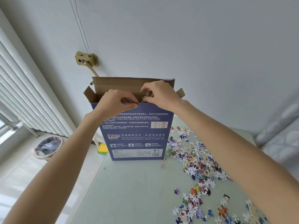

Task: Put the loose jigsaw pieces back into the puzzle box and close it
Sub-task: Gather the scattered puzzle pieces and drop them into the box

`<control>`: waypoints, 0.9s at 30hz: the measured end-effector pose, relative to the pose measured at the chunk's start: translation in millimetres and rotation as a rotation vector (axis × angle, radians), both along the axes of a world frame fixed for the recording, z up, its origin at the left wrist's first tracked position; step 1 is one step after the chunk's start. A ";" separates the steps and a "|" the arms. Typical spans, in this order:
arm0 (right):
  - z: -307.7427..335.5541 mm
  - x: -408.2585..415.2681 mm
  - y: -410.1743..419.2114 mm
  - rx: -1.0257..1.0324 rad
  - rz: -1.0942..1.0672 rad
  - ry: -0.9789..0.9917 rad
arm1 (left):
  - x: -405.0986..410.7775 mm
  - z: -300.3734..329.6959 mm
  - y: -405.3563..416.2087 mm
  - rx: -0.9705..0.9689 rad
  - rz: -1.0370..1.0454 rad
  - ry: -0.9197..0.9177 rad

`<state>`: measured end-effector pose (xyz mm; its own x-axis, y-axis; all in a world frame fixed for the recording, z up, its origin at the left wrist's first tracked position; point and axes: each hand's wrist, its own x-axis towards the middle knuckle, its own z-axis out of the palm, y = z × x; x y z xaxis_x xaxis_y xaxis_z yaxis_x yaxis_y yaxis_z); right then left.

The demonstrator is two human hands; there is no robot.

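The blue box is standing upright on its end, its top flaps open (brown cardboard is showing inside). Many colourful pieces are lying loose to its right, scattered, and one is sitting just beside its bottom corner.

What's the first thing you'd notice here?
A tall blue box stands upright mid-table, its top flaps open. Both hands meet at its mouth: the left hand pinches the front edge, and the right hand holds pieces over the opening. Colourful loose pieces lie scattered over the table to the box's right.
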<state>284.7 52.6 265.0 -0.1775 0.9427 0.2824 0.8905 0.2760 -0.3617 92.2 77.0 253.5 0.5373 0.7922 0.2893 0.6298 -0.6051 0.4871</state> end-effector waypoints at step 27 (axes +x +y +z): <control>-0.3 8.6 -3.4 0.110 0.182 -0.141 | 1.2 -13.7 -9.7 0.179 0.046 -0.044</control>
